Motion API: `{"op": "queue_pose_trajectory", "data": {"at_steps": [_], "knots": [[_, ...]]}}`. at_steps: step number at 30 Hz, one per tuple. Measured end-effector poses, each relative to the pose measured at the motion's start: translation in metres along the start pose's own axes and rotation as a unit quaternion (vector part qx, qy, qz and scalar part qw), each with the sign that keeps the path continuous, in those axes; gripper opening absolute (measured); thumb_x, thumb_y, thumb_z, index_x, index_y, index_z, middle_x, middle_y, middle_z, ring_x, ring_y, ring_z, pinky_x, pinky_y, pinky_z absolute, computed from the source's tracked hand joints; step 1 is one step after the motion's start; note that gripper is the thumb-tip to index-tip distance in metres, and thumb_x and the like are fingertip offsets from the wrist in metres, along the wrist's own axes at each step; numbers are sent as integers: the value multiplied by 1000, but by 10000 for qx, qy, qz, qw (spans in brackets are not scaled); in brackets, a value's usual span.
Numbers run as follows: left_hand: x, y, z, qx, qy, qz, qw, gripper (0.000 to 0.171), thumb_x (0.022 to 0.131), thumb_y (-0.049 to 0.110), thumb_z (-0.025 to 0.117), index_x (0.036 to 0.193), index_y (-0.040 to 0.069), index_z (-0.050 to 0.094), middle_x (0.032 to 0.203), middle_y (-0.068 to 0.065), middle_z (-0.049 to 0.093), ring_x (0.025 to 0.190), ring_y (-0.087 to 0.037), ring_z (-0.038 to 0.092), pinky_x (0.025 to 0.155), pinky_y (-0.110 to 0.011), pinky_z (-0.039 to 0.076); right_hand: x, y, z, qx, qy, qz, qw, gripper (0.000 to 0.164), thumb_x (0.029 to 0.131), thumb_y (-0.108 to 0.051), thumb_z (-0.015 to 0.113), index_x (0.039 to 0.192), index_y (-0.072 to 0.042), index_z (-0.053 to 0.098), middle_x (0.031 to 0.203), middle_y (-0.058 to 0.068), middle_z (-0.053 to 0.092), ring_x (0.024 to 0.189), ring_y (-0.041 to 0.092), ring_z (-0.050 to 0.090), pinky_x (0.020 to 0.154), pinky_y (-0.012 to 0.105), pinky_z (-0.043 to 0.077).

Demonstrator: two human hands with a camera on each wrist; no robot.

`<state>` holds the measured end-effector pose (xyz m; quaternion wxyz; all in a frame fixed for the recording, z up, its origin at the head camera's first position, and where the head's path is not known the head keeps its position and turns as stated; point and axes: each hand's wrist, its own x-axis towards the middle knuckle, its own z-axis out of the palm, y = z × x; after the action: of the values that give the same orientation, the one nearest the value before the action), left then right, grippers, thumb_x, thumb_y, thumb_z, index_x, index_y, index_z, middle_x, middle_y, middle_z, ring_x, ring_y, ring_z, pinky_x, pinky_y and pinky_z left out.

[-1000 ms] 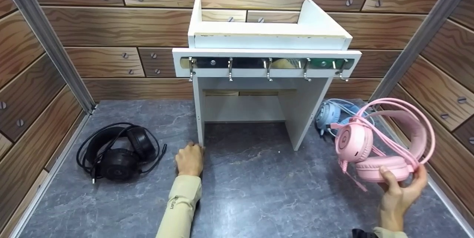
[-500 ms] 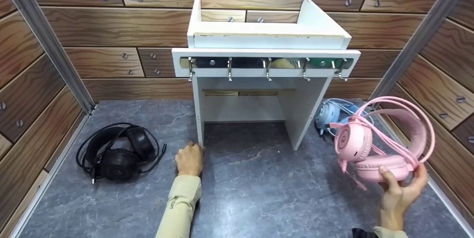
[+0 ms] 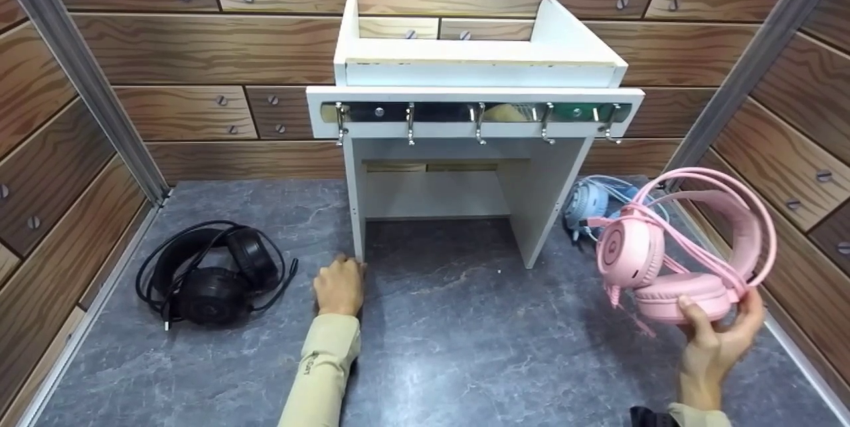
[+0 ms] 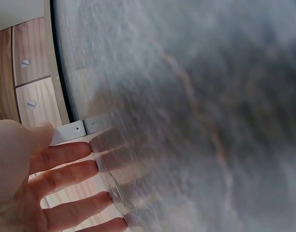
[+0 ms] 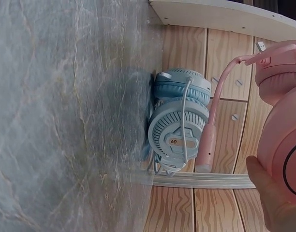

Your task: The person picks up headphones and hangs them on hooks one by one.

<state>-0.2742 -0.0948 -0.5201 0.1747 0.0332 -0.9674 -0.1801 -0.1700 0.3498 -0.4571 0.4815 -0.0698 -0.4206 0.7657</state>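
Note:
A pink headset (image 3: 690, 294) with its cable looped around it is held up at the right. My right hand (image 3: 714, 350) grips it by the lower ear cup, thumb on the near side. Its microphone boom (image 5: 211, 130) hangs down in the right wrist view. In the middle stands a white shelf unit (image 3: 475, 95) with a row of metal hooks (image 3: 479, 123) across its front. My left hand (image 3: 340, 285) is at the foot of its left side panel. In the left wrist view, thumb and index finger pinch the panel's end (image 4: 69, 133), other fingers spread along the tabletop.
A black headset (image 3: 216, 294) with a coiled cable lies on the grey tabletop (image 3: 438, 360) at the left. A light blue headset (image 5: 179, 128) lies beside the shelf's right panel, partly behind the pink one in the head view. Wood-patterned walls (image 3: 199, 48) surround the table.
My right hand has raised the pink headset slightly and moved it a little to the left. The left hand stays at the shelf's foot.

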Motion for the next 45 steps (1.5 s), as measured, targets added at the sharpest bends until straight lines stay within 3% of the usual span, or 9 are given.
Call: {"op": "queue_pose_trajectory", "data": {"at_steps": [8, 16, 37, 45], "knots": [[-3, 0, 2, 6, -126, -81, 9999, 26, 95, 23, 70, 91, -2, 74, 88, -16, 67, 77, -50, 68, 62, -58, 55, -1, -1, 0, 121, 87, -7, 9999, 73, 68, 24, 56, 136, -3, 52, 134, 13, 44, 105, 23, 53, 64, 24, 58], [-1, 0, 0, 17, 16, 10, 10000, 26, 95, 22, 71, 90, -3, 73, 89, -16, 67, 77, -50, 68, 61, -58, 55, -2, -2, 4, 276, -50, -87, 9996, 73, 66, 23, 57, 135, -3, 53, 135, 15, 44, 109, 26, 52, 66, 24, 57], [0, 1, 1, -42, -94, -50, 9999, 26, 94, 22, 71, 91, -3, 75, 90, -16, 68, 78, -50, 68, 63, -59, 55, -6, -3, 7, 543, -195, -222, 9981, 72, 66, 25, 52, 133, -2, 55, 136, 18, 45, 111, 28, 51, 75, 26, 58], [1, 0, 2, -37, 38, 0, 10000, 24, 94, 22, 72, 89, -2, 74, 88, -15, 68, 76, -50, 68, 61, -59, 55, -7, -3, 7, 627, -227, -235, 9975, 72, 66, 25, 54, 133, -2, 55, 136, 19, 45, 109, 28, 53, 73, 27, 58]]}}
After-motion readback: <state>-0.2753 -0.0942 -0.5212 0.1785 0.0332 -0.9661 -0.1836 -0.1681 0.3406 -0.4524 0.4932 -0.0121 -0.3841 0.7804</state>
